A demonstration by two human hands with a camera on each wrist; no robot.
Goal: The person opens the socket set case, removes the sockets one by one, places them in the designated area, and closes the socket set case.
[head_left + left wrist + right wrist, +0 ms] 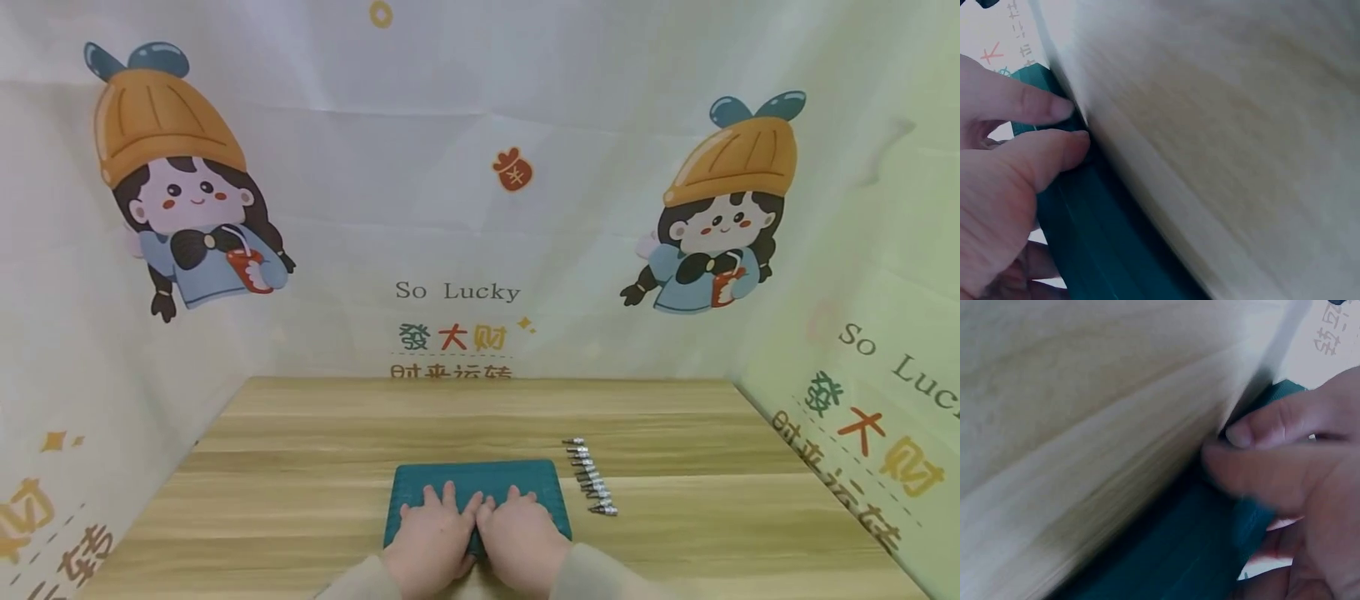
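A flat teal plastic case [495, 473] with ridged sides lies closed on the wooden table. My left hand [433, 537] grips its near edge, fingers spread over the top and thumb pressed on the front side. My right hand [522, 533] holds the same edge in a mirrored way, right beside the left. Both wrist views show two thumbs close together against the front of the case, the left thumb [1063, 147] and the right thumb [1241, 465]. The hands cover the middle of that front edge, so any catch there is hidden.
To the right of the case, several silver bit sockets [588, 479] with dark tips lie in a row. The wooden tabletop [315, 475] extends around them. A printed cloth [450, 208] hangs behind and at both sides.
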